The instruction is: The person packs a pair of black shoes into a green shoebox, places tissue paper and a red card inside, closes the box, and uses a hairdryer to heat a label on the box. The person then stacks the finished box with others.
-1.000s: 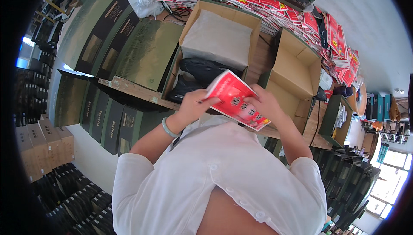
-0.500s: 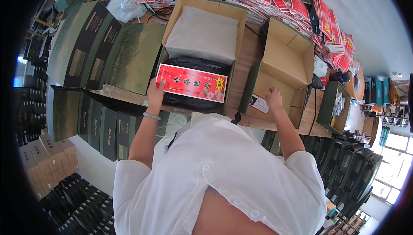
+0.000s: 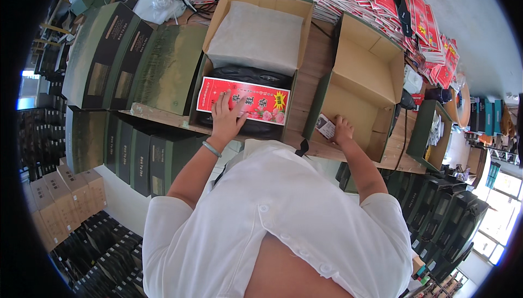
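My left hand [image 3: 226, 119] lies with its fingers spread on a flat red packet [image 3: 267, 100] with flowers printed on it. The packet rests on black wrapped contents [image 3: 251, 74] in a green open box [image 3: 219, 17], whose lid is lined with white tissue paper [image 3: 256, 36]. Inside a second open box [image 3: 370, 58] on the right, my right hand [image 3: 342, 130] has its fingers curled at the edge of a small white printed card [image 3: 326, 125]. The fingertips are partly hidden, but they appear closed on the card.
Red packets [image 3: 348, 3] lie heaped along the back of the wooden table [image 3: 308, 80]. Closed green boxes [image 3: 163, 69] stand at the left. A small green box [image 3: 425, 140] with papers sits at the right, beside a black cable [image 3: 401, 145]. More boxes [image 3: 133, 161] are stacked below.
My left hand has moved from the packet's left edge onto its top, and its fingers have spread. My right hand has come down to the card's edge.
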Action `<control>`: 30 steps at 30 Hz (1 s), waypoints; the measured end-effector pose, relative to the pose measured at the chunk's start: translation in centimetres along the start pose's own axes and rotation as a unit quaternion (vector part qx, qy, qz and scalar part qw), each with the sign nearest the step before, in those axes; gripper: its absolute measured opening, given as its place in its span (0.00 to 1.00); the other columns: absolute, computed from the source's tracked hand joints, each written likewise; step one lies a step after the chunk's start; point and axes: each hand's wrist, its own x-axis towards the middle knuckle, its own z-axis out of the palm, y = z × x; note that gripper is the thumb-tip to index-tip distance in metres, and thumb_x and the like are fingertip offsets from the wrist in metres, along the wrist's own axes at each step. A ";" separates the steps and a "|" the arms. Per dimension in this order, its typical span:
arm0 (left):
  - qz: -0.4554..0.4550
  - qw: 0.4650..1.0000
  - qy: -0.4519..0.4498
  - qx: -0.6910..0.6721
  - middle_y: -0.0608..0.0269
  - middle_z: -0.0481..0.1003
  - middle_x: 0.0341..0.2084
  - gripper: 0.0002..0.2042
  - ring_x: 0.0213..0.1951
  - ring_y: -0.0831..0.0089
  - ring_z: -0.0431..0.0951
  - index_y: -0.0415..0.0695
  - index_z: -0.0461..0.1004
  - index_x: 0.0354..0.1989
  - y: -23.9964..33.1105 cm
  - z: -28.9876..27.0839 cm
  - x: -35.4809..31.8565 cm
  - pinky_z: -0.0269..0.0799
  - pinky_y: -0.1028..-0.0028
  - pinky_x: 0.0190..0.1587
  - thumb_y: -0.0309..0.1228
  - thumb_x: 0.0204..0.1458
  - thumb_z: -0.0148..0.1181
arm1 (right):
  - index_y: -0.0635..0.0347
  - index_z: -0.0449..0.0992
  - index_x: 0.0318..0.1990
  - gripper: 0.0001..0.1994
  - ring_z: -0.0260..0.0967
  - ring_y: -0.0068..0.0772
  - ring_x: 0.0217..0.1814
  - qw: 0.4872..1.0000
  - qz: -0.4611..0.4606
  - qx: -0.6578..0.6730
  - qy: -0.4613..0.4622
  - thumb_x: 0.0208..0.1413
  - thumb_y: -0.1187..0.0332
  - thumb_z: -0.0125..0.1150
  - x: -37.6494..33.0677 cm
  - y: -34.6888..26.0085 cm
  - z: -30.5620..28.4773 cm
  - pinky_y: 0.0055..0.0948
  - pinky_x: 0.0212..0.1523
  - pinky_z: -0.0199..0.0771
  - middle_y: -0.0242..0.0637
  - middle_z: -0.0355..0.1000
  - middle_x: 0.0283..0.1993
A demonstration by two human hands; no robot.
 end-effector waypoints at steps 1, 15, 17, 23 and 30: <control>0.006 1.000 -0.007 -0.008 0.48 0.54 0.66 0.25 0.66 0.48 0.53 0.61 0.66 0.64 0.2 0.4 -0.3 0.46 0.49 0.65 0.45 0.55 0.57 | 0.47 0.57 0.62 0.52 0.60 0.48 0.64 1.000 0.002 0.005 -0.013 0.26 0.55 0.83 0.0 0.2 0.2 0.48 0.62 0.59 0.40 0.65 0.57; -0.030 0.998 -0.005 -0.053 0.53 0.63 0.62 0.20 0.64 0.52 0.60 0.60 0.71 0.59 -0.1 1.2 -0.3 0.47 0.50 0.67 0.41 0.57 0.54 | 0.50 0.56 0.63 0.52 0.58 0.52 0.63 0.991 -0.043 0.096 0.077 0.26 0.56 0.83 -1.2 0.0 -0.2 0.49 0.61 0.63 0.46 0.58 0.59; -0.028 0.998 0.002 -0.054 0.53 0.64 0.61 0.20 0.63 0.53 0.60 0.59 0.71 0.59 -0.1 1.1 -0.2 0.47 0.50 0.67 0.41 0.56 0.54 | 0.49 0.55 0.64 0.55 0.57 0.52 0.63 0.994 -0.023 0.081 0.066 0.24 0.56 0.84 -0.5 -0.3 0.4 0.48 0.62 0.62 0.45 0.59 0.58; -0.024 0.998 0.006 -0.051 0.53 0.64 0.61 0.20 0.63 0.54 0.60 0.59 0.72 0.58 -0.2 1.1 -0.2 0.47 0.50 0.67 0.40 0.56 0.55 | 0.48 0.52 0.64 0.56 0.57 0.48 0.64 0.996 -0.007 0.071 0.052 0.23 0.56 0.84 -0.3 -0.7 0.4 0.46 0.61 0.60 0.43 0.59 0.60; -0.026 0.998 0.000 -0.057 0.52 0.64 0.61 0.19 0.64 0.53 0.60 0.59 0.72 0.58 -0.2 1.1 -0.2 0.46 0.50 0.67 0.40 0.56 0.54 | 0.54 0.73 0.49 0.22 0.67 0.49 0.54 0.983 -0.008 0.161 0.082 0.44 0.66 0.71 -0.6 0.0 -2.3 0.42 0.51 0.71 0.46 0.64 0.54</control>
